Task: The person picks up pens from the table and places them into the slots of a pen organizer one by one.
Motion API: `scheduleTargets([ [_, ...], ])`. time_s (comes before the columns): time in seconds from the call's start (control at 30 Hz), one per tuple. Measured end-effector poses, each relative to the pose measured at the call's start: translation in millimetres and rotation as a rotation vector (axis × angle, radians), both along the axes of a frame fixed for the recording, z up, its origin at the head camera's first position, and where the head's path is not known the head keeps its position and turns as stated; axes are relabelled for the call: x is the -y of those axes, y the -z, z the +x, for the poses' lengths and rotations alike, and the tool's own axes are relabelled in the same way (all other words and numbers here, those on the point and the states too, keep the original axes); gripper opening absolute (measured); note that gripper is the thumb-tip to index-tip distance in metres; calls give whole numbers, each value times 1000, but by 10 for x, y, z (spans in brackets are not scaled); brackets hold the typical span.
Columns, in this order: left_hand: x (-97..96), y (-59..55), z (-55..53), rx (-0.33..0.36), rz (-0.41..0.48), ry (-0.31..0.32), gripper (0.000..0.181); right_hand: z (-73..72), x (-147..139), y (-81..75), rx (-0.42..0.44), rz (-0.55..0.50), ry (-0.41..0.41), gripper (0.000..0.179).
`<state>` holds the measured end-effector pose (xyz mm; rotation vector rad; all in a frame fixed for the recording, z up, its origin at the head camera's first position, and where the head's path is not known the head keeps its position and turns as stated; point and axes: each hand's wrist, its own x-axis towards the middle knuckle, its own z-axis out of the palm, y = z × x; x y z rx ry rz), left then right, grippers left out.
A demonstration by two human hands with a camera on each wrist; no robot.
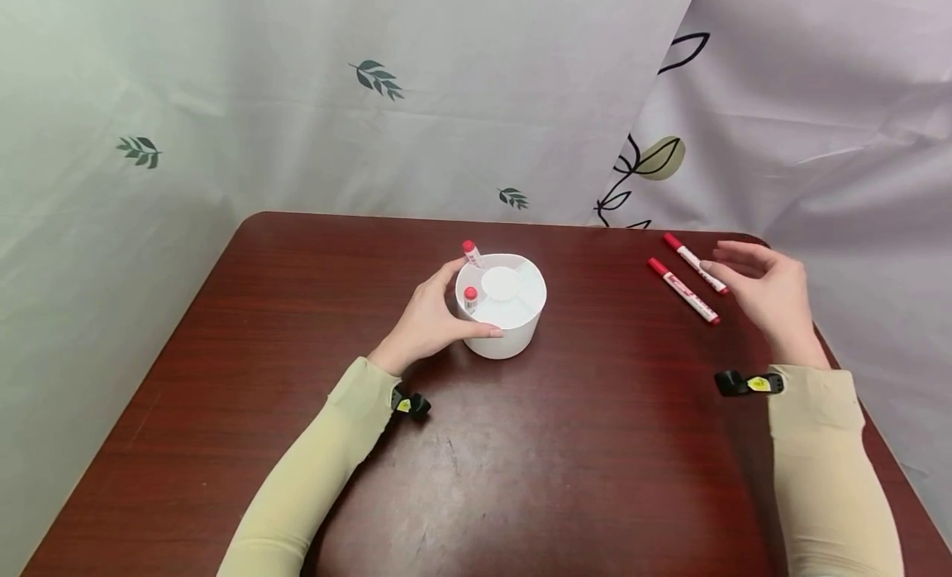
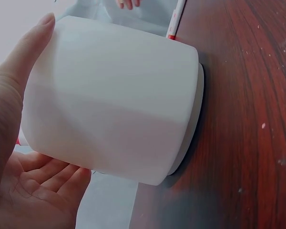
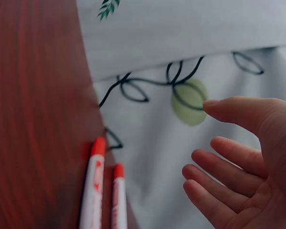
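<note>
My left hand [image 1: 427,319] grips a white round divided pen holder [image 1: 500,345] on the table, thumb along the front and fingers round the far left side. Two red-capped markers stand in it: one marker [image 1: 471,298] at the near left, another marker [image 1: 472,253] leaning at the back left. In the left wrist view, the holder's smooth wall [image 2: 114,100] fills the space between thumb and fingers. Over to the right, my right hand [image 1: 777,294] hovers with relaxed fingers and nothing in its grasp, beside two red-and-white markers, a nearer marker [image 1: 684,291] and a farther marker [image 1: 696,264].
The dark red-brown wooden table [image 1: 521,478] runs back to a pale curtain [image 1: 297,122] printed with leaves. Both markers on the tabletop lie slanted near its far right corner. Each sleeve carries a black wrist camera, such as the right camera [image 1: 744,384].
</note>
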<state>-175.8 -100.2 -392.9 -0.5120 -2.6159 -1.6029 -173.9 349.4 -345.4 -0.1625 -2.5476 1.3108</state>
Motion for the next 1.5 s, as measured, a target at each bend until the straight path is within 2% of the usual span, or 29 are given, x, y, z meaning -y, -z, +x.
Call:
scheduleTargets([
  [0.13,0,-5,5,2,18,12,107,-43,-105,138,40,66,4,50],
  [0.27,1,-2,1,0,29,21,105,-76,-199,280,115,134,6,58],
  [0.43,3,-4,-6,1,31,25,105,-96,-274,402,171,217,-7,60],
  [0.73,9,-10,-13,0,29,23,102,-123,-338,547,202,207,-57,50],
  [1.1,8,-4,-13,10,30,29,102,-113,-335,651,221,292,-55,40],
  [1.5,10,-2,-13,13,36,35,103,-112,-318,672,201,315,-49,38],
])
